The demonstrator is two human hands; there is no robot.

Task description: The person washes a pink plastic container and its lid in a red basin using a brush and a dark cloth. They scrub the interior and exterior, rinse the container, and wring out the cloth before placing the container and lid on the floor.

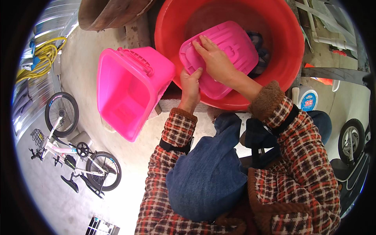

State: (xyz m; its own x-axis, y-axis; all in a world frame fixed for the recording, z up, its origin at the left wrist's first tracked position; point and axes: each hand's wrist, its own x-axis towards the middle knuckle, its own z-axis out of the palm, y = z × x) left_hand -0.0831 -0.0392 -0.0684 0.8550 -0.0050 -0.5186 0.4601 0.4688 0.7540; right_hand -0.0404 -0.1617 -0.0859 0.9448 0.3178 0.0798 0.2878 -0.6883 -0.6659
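A pink plastic lid [238,44] is tilted over a large red plastic basin [289,44]. My left hand [190,85] grips the lid's near left edge, thumb on top. Flat on the lid's face, fingers apart, rests my right hand [216,61]. Dark checked cloth [261,55] lies in the basin, partly hidden by the lid. Left of the basin is a pink plastic bin [129,88], its open mouth towards me and nothing visible inside.
A brown round tub [108,14] stands at the upper left. A white bicycle [73,147] is on the concrete floor at left, below a coiled yellow hose [44,58]. A lidded bucket [308,98] and a vehicle wheel [351,141] are at right.
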